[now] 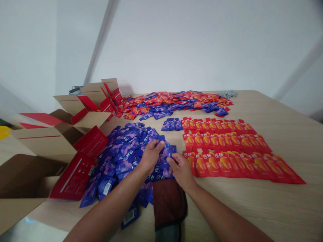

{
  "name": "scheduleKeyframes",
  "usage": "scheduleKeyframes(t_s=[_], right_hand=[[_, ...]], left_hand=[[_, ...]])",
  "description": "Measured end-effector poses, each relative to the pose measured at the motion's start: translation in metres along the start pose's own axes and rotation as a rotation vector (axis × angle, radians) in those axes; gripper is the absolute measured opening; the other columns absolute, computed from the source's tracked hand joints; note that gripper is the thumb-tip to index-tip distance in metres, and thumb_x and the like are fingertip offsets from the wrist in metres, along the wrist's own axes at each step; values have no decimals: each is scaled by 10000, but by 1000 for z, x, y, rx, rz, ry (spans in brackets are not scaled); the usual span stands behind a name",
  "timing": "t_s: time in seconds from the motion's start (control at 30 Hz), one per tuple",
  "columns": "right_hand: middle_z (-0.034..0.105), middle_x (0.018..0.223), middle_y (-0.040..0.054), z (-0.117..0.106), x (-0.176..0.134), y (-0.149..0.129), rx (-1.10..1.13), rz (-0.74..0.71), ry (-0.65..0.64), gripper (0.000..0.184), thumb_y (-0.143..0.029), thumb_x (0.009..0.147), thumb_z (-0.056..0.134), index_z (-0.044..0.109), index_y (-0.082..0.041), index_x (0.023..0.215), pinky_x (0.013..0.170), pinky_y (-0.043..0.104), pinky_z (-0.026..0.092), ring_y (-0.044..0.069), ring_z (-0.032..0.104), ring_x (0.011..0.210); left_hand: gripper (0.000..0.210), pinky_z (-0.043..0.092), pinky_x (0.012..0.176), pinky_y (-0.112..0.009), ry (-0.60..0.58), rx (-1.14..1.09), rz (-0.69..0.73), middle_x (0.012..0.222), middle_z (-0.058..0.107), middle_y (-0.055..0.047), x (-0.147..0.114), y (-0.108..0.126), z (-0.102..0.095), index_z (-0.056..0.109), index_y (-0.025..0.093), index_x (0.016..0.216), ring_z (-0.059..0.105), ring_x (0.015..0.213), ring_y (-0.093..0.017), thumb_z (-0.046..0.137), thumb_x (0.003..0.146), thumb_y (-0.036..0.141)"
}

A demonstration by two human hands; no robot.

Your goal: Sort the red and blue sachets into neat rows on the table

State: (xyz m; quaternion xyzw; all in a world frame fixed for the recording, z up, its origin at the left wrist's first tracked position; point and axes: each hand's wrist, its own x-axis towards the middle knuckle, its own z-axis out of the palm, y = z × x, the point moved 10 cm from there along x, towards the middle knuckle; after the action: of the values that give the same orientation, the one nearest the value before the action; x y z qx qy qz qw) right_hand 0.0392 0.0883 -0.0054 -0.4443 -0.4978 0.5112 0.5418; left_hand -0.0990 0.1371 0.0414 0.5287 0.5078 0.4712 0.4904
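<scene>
Over a heap of blue sachets (126,151), my left hand (151,155) is closed on a blue sachet, thumb on its top. My right hand (182,168) has its fingertips pinched at the lower right edge of a blue sachet (164,154); whether both hands grip the same one is hard to tell. To the right of my hands, orange-red sachets (222,164) lie overlapped in three rows. Several blue sachets (172,124) form the left end of the farthest row.
Opened red and brown cardboard boxes (37,141) line the left side. A mixed pile of red and blue sachets (176,101) lies along the table's (285,134) far side, by a grey cloth (228,93). Below my hands is a dark red padded thing (168,203).
</scene>
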Motion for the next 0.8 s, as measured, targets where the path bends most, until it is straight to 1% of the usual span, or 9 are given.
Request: scheduleKeyframes(t_s=[0.07,0.13,0.23,0.3,0.4,0.5,0.63,0.7,0.8], right_hand=[[626,643,-45,-5,2,3,25,27,58,337,-546,969,671,619,-213,962,447,232,434,127,558,475],[651,685,-38,-9,4,5,59,26,104,325,-514,955,685,598,-215,1047,455,238,462,138,592,493],[680,787,-25,-9,2,6,79,-35,137,342,-427,934,695,561,-227,1177,531,261,529,159,661,597],[704,848,-6,-4,-1,2,-5,-98,101,320,-368,938,678,587,-232,1213,617,281,561,172,692,694],[752,891,22,10,-6,-3,-187,-160,-25,206,-303,950,645,677,-239,1143,723,313,577,197,722,797],[780,905,31,16,-8,-5,-265,-174,-85,156,-275,953,626,719,-244,1075,748,328,579,212,741,820],[791,922,34,16,-8,-8,-276,-184,-78,141,-247,948,627,732,-246,1042,769,332,577,219,751,846],[794,932,29,17,-8,-8,-292,-190,-88,144,-234,945,632,739,-254,1039,782,335,576,221,751,850],[802,964,31,18,-8,-6,-328,-188,-101,144,-228,944,638,746,-261,1033,816,352,575,230,752,876]], left_hand=[[299,516,674,-249,-103,9,-7,835,676,7,-7,-3,10,640,191,917,624,748,-146,789,851,442],[273,516,653,-245,-163,36,-18,810,664,16,-11,-6,15,620,194,897,617,716,-139,796,830,391],[291,507,582,-243,-126,44,-49,752,627,33,2,-8,5,574,208,862,587,644,-132,784,815,403],[327,468,532,-228,-34,87,-23,709,578,46,29,-4,-12,545,214,827,546,603,-122,799,783,417],[348,395,510,-217,116,268,-2,645,495,59,85,1,-42,519,212,752,461,544,-95,786,789,432],[341,388,513,-239,147,422,-97,600,485,44,142,-11,-59,542,208,700,445,507,-97,756,832,438],[327,418,530,-258,140,514,-177,525,458,37,196,-28,-66,578,209,685,481,490,-124,751,851,431],[330,448,554,-271,132,559,-191,525,474,32,213,-33,-65,605,206,703,525,507,-137,772,845,452],[379,488,577,-296,112,620,-168,562,521,19,229,-35,-58,612,198,701,566,520,-146,818,824,491]])
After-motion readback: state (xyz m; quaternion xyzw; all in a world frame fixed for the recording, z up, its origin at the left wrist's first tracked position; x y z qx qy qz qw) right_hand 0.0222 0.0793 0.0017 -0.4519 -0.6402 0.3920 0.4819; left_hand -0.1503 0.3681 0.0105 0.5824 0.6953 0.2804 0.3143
